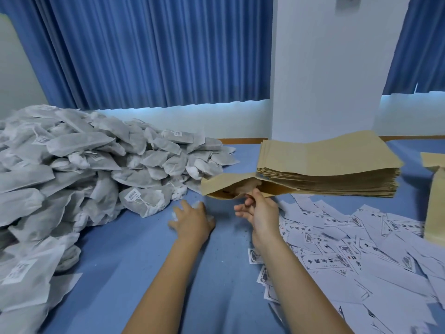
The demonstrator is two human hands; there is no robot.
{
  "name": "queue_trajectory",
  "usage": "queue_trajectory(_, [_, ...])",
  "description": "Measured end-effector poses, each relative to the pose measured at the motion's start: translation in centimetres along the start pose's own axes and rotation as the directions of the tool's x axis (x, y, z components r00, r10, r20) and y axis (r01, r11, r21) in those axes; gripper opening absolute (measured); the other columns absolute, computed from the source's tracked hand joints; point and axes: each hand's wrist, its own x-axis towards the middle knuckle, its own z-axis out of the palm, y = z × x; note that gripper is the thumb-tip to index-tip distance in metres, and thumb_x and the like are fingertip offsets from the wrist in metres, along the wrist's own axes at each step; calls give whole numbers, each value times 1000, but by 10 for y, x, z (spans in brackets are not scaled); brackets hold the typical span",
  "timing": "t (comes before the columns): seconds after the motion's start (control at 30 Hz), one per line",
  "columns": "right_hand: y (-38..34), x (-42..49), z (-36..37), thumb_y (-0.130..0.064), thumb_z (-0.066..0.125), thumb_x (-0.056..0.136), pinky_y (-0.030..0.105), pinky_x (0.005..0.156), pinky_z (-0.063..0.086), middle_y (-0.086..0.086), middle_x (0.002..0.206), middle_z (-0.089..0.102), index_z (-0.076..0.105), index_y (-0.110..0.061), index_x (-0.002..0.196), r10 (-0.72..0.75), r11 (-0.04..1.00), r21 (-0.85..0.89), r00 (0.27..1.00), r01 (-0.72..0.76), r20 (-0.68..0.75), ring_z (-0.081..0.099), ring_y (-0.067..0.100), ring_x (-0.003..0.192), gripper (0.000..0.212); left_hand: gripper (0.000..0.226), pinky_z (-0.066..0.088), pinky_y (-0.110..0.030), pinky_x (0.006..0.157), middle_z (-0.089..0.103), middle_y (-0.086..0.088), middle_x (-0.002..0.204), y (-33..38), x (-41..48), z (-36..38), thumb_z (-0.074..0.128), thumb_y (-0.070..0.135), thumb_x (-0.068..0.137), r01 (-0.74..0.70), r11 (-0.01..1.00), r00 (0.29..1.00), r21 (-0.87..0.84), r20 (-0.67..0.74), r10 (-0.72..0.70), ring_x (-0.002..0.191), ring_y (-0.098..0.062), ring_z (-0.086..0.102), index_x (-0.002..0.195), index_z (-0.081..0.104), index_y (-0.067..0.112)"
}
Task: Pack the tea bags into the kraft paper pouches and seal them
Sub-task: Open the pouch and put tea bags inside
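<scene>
Right hand (pixel 261 214): raised off the blue table (pixel 149 256), forearm reaching forward, wrist slightly bent. Thumb and forefinger pinch the near lip of one kraft paper pouch (pixel 231 185); the remaining fingers curl loosely below it. The pouch is held in the air, lying sideways with its mouth gaping, just in front of the stack of flat pouches (pixel 330 162).

Left hand (pixel 192 220): palm down, low over the table, fingers spread across something white and blurred. Whether it grips that item cannot be told.

The tea bags (pixel 79 162) lie heaped on the table's left side, near the left hand. Printed paper labels (pixel 366 251) are scattered to the right, under the right forearm. An upright pouch (pixel 435 208) stands at the right edge.
</scene>
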Motion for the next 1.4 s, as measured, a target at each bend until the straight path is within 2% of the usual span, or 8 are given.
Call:
queue_trajectory(0.13, [-2, 1, -1, -16, 43, 101, 21, 39, 47, 5, 61, 49, 56, -10, 83, -47, 996, -78, 999, 47, -1, 59, 13, 40, 23, 32, 47, -38, 77, 25, -18, 130, 8, -30, -16, 45, 1, 91, -56, 998, 998, 38, 16, 56, 110, -34, 41, 122, 40, 10])
queue_trajectory(0.23, [2, 1, 0, -16, 40, 102, 19, 38, 45, 6, 65, 50, 54, -12, 83, -6, 998, -57, 999, 4, -36, 58, 11, 40, 24, 11, 48, -36, 72, 48, -5, 115, 7, -61, -49, 44, 22, 96, -243, 964, 970, -107, -60, 238, 93, -25, 55, 107, 44, 20])
queue_trajectory(0.37, [6, -6, 0, -12, 41, 98, 15, 39, 39, -6, 55, 61, 59, -19, 76, 9, 993, -121, 1000, -11, -15, 56, 7, 48, 29, 14, 31, -16, 48, 52, 11, 65, 42, -80, -90, 42, 22, 86, -542, 683, 840, -489, -352, 414, 56, 0, 48, 82, 55, 27])
queue_trajectory(0.53, [5, -9, -4, -14, 46, 97, 13, 36, 34, -9, 49, 54, 58, -20, 73, 62, 996, -62, 997, -65, -49, 49, 0, 40, 27, 38, 42, -28, 90, 55, -6, 118, 72, -54, -74, 44, -6, 88, -580, 719, 808, -382, -153, 570, 108, -21, 53, 108, 70, 13])
queue_trajectory(0.67, [1, -4, -8, -5, 38, 96, 16, 38, 39, -7, 54, 61, 59, -18, 80, 105, 994, -3, 992, -105, -67, 56, 1, 46, 30, 45, 45, -33, 84, 57, -5, 108, 64, -50, -67, 42, -15, 77, -673, 592, 725, -443, -234, 648, 101, -21, 54, 95, 74, 10])
queue_trajectory(0.93, [13, -7, -3, -4, 40, 94, 16, 39, 37, 1, 53, 53, 50, -13, 67, 128, 898, -430, 991, -95, 48, 49, 9, 36, 31, 19, 38, -28, 70, 62, -5, 112, 76, -31, -71, 50, 6, 92, -227, 953, 960, 202, -115, 254, 101, -23, 61, 105, 63, 13])
queue_trajectory(1.13, [6, -6, -6, 4, 40, 84, 31, 56, 48, 16, 70, 62, 53, -11, 63, 116, 639, -767, 978, 62, 176, 64, 25, 60, 29, 43, 38, -35, 104, 51, -8, 138, 88, 7, -55, 53, 13, 93, -521, 848, 852, -99, 5, 524, 125, -28, 49, 135, 53, 19])
queue_trajectory(1.4, [-44, 23, -57, -12, 69, 82, 31, 81, 50, 11, 109, 67, 67, -5, 110, 236, -91, -995, 972, 43, 20, 64, 27, 98, 29, 40, 20, -29, 113, 41, -6, 147, 64, 12, 27, 34, 34, 102, -343, 870, 917, -355, 72, 392, 134, -22, 36, 137, 45, 19])
